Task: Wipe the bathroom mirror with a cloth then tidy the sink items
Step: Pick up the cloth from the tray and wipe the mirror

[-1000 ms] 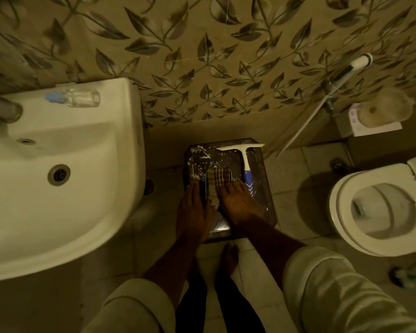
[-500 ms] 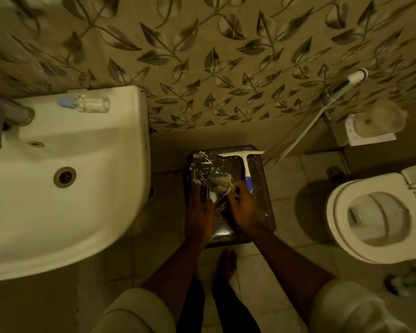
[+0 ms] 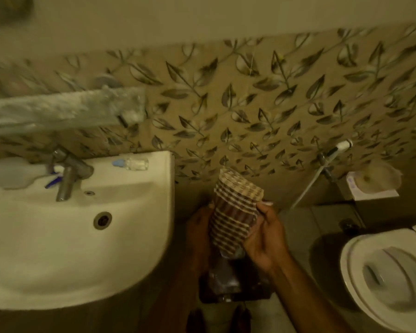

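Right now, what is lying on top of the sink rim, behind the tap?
On the sink rim a small clear bottle with a blue cap lies on its side. Left of the tap lies a white bottle, blurred. Something blue shows behind the tap, partly covered.

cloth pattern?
Checked, dark brown and pale stripes, on the cloth; head view, the only one.

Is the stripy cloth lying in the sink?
No, the checked cloth is held up between the left hand and the right hand, off to the side of the white sink.
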